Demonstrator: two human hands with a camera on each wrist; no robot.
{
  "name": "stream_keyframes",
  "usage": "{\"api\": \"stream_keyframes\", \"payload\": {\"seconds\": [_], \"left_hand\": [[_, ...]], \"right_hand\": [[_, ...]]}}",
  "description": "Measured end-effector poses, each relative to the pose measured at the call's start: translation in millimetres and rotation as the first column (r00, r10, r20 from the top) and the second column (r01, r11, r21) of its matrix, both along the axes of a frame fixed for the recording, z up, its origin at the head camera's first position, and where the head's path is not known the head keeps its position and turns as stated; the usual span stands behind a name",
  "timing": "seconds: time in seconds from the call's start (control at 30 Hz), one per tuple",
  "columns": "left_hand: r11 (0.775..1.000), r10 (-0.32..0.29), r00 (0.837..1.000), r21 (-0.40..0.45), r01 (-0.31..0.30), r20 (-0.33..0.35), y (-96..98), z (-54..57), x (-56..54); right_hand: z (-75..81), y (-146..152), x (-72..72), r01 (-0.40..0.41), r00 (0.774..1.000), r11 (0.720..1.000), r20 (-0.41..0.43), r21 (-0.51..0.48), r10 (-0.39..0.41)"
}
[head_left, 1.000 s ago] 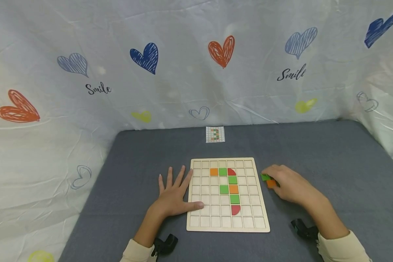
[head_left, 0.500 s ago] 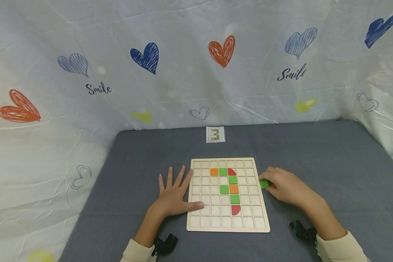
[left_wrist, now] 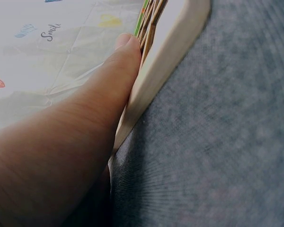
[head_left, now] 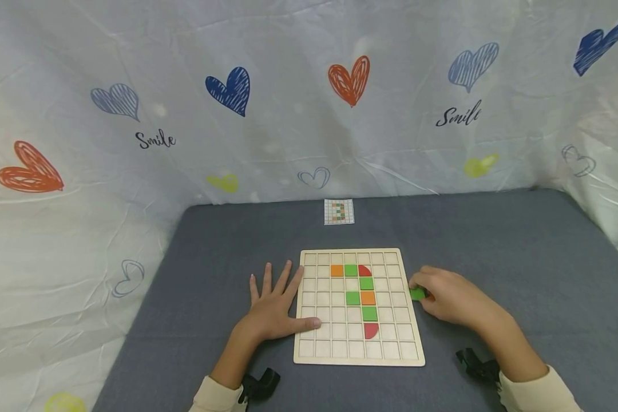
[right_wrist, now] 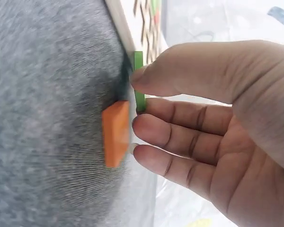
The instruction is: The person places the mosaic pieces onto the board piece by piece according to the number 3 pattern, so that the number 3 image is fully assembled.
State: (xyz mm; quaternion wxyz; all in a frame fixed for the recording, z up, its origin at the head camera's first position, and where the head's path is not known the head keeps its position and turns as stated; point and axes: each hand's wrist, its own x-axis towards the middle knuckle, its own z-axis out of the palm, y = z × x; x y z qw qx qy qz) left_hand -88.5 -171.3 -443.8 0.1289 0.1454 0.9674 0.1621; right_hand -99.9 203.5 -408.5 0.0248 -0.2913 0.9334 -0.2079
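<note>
A pale wooden grid board (head_left: 309, 348) lies on the grey cloth. Along its left edge my left hand (head_left: 270, 315) rests with fingers spread, the thumb lying on the board. Beyond the right edge, my right hand (head_left: 450, 292) pinches a green square tile (right_wrist: 138, 59) between thumb and finger. Under that hand, an orange tile (right_wrist: 115, 135) lies on the cloth; the head view hides it. Set in the grid are several green squares (head_left: 366, 283), two orange squares (head_left: 337, 270) and two red rounded pieces (head_left: 371, 331).
A small card (head_left: 339, 212) printed with a coloured grid pattern lies behind the board. The grey cloth (head_left: 237, 229) covers the table. A white sheet with printed hearts (head_left: 349, 80) hangs behind and at the sides. Black straps with devices (head_left: 260, 384) are on both wrists.
The right hand has shifted slightly left toward the board's edge. Green and orange tiles both showed at its fingers earlier; now only the green one shows there in the head view. The left hand stays still.
</note>
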Motion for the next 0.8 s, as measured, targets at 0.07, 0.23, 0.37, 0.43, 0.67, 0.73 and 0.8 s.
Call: {"api": "stream_keyframes", "payload": {"seconds": [0.07, 0.23, 0.37, 0.43, 0.67, 0.73, 0.8], "left_hand": [[1.000, 0.000, 1.000, 0.002, 0.000, 0.002, 0.0, 0.8, 0.2], [1.000, -0.002, 1.000, 0.005, 0.002, 0.008, -0.5, 1.8, 0.4], [1.000, -0.003, 1.000, 0.004, 0.003, 0.002, -0.5, 2.1, 0.0], [1.000, -0.004, 1.000, 0.004, 0.004, -0.002, -0.5, 2.0, -0.3], [1.000, -0.009, 1.000, 0.006, 0.009, -0.009, -0.5, 1.4, -0.7], [1.000, -0.009, 1.000, 0.004, 0.009, -0.011, -0.5, 1.2, -0.8], [1.000, -0.008, 1.000, 0.003, 0.008, -0.011, -0.5, 1.1, -0.7]], "right_hand": [[2.2, -1.2, 1.3, -0.007, 1.000, 1.000, 0.006, -0.007, 0.007], [9.1, -8.9, 6.9, -0.056, 0.998, 0.998, -0.005, -0.026, 0.056], [12.4, -19.1, 11.9, -0.125, 0.992, 0.991, -0.028, -0.043, 0.124], [13.2, -24.8, 14.7, -0.156, 0.987, 0.987, -0.041, -0.050, 0.154], [10.8, -46.8, 24.1, -0.251, 0.964, 0.965, -0.107, -0.070, 0.243], [10.3, -53.1, 27.1, -0.275, 0.957, 0.959, -0.111, -0.069, 0.267], [9.9, -59.6, 30.0, -0.295, 0.951, 0.953, -0.116, -0.069, 0.286]]}}
